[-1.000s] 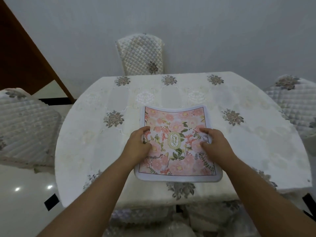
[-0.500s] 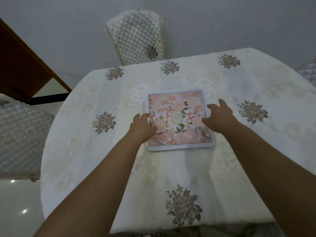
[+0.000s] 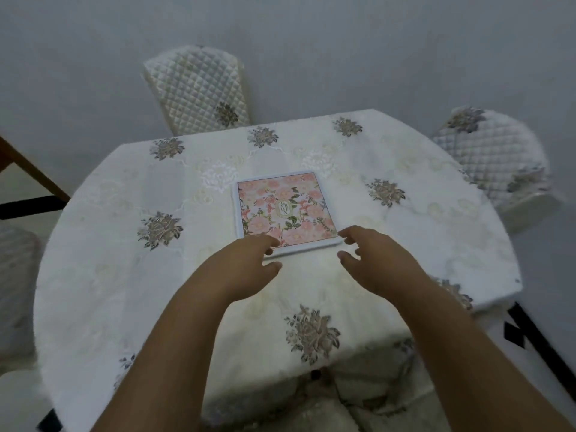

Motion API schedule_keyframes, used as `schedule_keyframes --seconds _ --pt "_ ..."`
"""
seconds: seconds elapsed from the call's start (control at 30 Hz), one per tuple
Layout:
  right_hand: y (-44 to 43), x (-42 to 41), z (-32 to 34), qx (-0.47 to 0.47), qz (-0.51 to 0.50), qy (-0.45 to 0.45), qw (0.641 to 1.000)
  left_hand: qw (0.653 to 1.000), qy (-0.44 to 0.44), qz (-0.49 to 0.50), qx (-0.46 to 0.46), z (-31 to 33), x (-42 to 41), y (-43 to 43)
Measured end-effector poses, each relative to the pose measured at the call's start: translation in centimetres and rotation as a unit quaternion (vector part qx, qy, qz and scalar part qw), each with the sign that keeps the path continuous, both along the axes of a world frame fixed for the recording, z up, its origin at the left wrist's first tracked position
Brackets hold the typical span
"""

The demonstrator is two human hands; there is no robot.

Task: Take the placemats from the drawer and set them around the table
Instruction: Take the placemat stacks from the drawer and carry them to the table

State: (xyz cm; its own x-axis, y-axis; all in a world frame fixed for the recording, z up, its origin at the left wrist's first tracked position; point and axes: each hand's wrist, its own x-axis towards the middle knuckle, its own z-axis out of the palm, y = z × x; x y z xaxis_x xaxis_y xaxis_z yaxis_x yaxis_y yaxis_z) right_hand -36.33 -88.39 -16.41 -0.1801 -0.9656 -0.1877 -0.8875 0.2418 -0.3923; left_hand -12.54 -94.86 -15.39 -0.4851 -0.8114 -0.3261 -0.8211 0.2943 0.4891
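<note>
I'm looking at a rounded tabletop (image 3: 486, 213), fully covered by a white lace tablecloth (image 3: 103, 260). Grey-gold embroidered flower motifs (image 3: 312, 334) are dotted around the cloth's edge. On the cloth near the middle lie the pink floral placemats (image 3: 285, 207), flat, white-bordered and turned slightly askew. Their left edge looks several layers thick.

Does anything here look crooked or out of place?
Only slightly: the floral placemat lies near the middle of the table, turned a little askew, not set before any chair. Nothing looks spilled or damaged.
</note>
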Motion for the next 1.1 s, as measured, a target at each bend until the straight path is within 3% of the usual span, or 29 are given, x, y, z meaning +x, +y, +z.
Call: schedule_keyframes --seconds 0.13,0.27,0.43,0.53,0.77,0.93,1.1 --pt "9.1 1.7 4.0 0.04 -0.061 0.013 0.997 0.996 0.028 -0.082 -0.015 3.0 0.6 4.5" --pt "19.9 2.7 7.8 0.021 -0.171 -0.007 0.985 0.981 0.045 -0.187 -0.031 5.9 -1.2 10.0" --pt "37.5 2.1 13.7 -0.014 -0.352 -0.006 0.936 0.942 0.064 -0.329 -0.038 10.4 -6.8 20.0" --pt "48.7 2.7 16.0 -0.064 -0.463 0.02 0.884 0.906 0.089 -0.41 -0.056 12.7 -10.6 27.8" --pt "73.6 9.4 15.2 -0.078 -0.671 0.015 0.737 0.79 0.102 -0.603 -0.046 14.9 -17.4 51.9" --pt "91.0 17.2 13.4 -0.058 -0.775 0.013 0.629 0.675 0.092 -0.731 -0.048 13.7 -18.3 72.0" --pt "102.9 25.9 12.5 -0.011 -0.845 0.012 0.534 0.558 0.062 -0.828 -0.021 12.3 -16.2 88.1"
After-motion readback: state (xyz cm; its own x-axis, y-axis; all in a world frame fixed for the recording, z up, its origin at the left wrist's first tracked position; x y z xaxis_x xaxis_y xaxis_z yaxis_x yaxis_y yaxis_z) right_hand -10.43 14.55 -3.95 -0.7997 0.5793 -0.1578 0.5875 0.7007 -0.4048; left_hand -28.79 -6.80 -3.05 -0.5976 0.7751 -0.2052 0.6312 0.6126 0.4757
